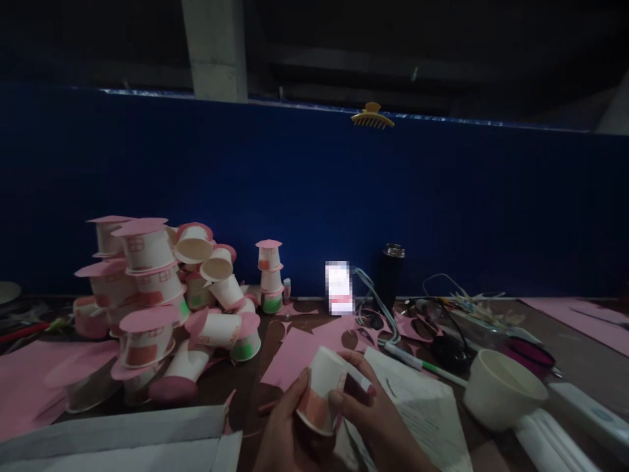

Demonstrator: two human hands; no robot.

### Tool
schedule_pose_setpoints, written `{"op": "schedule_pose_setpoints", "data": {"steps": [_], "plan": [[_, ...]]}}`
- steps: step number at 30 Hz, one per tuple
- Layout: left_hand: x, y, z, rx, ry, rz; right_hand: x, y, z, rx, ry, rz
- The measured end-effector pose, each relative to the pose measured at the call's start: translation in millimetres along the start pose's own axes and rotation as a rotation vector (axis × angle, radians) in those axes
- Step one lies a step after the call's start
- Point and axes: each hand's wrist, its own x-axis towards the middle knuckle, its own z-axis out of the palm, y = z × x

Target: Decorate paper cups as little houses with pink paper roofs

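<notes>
Both my hands hold one white paper cup (322,387) with a pink band, tilted on its side above the table's near edge. My left hand (285,426) wraps it from the left and below, fingers closed round it. The thumb and fingers of my right hand (373,413) press on the cup's right side. Under the hands lie a pink paper sheet (295,357) and a printed white sheet (422,406).
A heap of paper-cup houses with pink lids (157,301) fills the left. A small stacked cup tower (270,275), a black flask (392,272), cables (442,328), a pen (422,364) and a white bowl (501,387) stand farther right. A blue partition (314,196) backs the table.
</notes>
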Motion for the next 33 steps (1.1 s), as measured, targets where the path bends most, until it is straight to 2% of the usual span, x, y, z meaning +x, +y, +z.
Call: {"op": "schedule_pose_setpoints", "data": {"steps": [2, 5, 10, 13, 17, 20, 22, 30, 33], "plan": [[-2.3, 2.1, 1.0, 0.01, 0.006, 0.02, 1.2, -3.5, -2.5, -0.017, 0.034, 0.007], [-4.7, 4.4, 1.4, 0.069, -0.054, 0.012, 5.2, -9.6, -13.3, -0.121, 0.159, -0.044], [3.4, 1.2, -4.5, 0.099, -0.083, 0.05, 3.0, -22.7, -28.7, -0.412, 0.352, -0.345], [7.2, -0.9, -7.8, 0.125, -0.111, 0.085, -6.1, -27.8, -27.2, -0.534, 0.313, -0.51], [5.0, -1.8, -8.6, 0.123, -0.131, 0.103, -16.4, -27.2, -23.6, -0.669, 0.229, -0.632], [4.0, -2.7, -9.6, 0.095, -0.132, 0.121, -18.1, -25.5, -24.7, -0.794, 0.109, -0.753], [5.1, -3.7, -11.2, 0.08, -0.121, 0.132, -17.4, -24.9, -25.5, -0.827, 0.061, -0.775], [12.1, -6.7, -17.9, 0.047, -0.059, 0.179, -16.7, -24.8, -21.4, -0.891, 0.059, -0.759], [10.9, -7.1, -16.7, 0.039, -0.083, 0.157, -18.3, -25.0, -20.9, -0.899, 0.057, -0.764]]}}
